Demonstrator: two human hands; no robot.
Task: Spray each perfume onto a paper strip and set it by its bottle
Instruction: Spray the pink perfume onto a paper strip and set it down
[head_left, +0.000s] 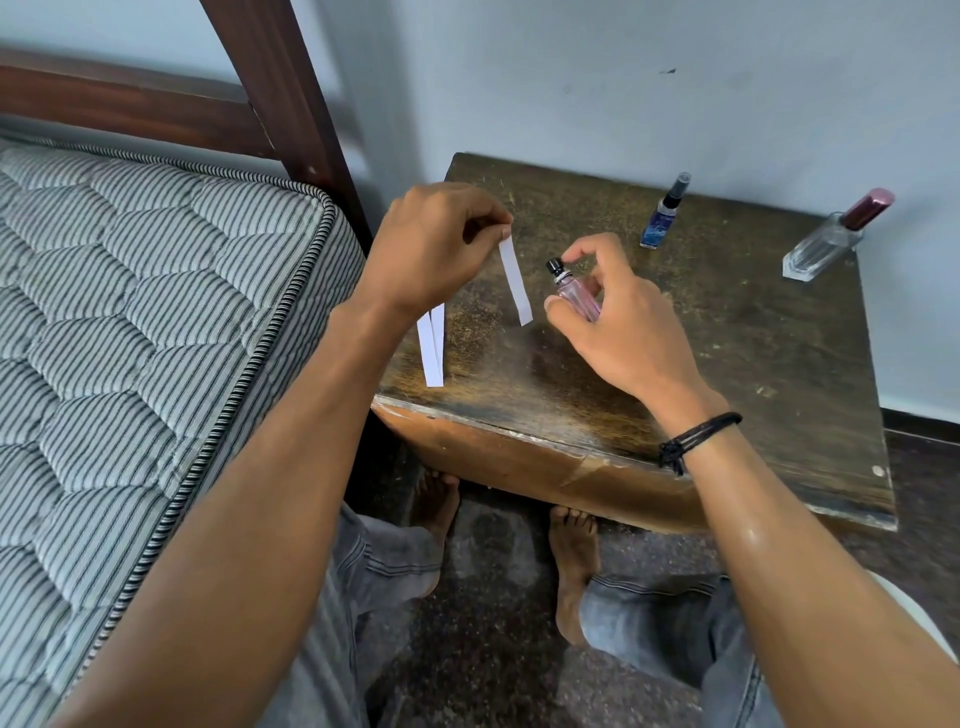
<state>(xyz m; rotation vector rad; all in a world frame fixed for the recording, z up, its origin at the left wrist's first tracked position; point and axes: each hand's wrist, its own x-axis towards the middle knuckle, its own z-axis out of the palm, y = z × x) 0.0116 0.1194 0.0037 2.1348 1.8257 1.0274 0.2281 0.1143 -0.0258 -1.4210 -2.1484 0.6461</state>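
Note:
My left hand (431, 244) pinches the top end of a white paper strip (516, 283), which hangs down above the dark wooden table (727, 338). My right hand (618, 322) grips a small pink perfume bottle (576, 293) with a black nozzle, tilted with the nozzle toward the strip, the index finger resting on top. Two more white strips (432, 348) lie side by side on the table's left front corner, partly hidden by my left wrist. A blue spray bottle (662, 215) stands at the back. A clear bottle with a maroon cap (836, 236) stands at the back right.
A striped mattress (130, 322) on a dark wooden bed frame (291, 104) lies close on the left of the table. A pale wall runs behind. My knees and bare feet (571, 561) are below the table's front edge, on a dark speckled floor.

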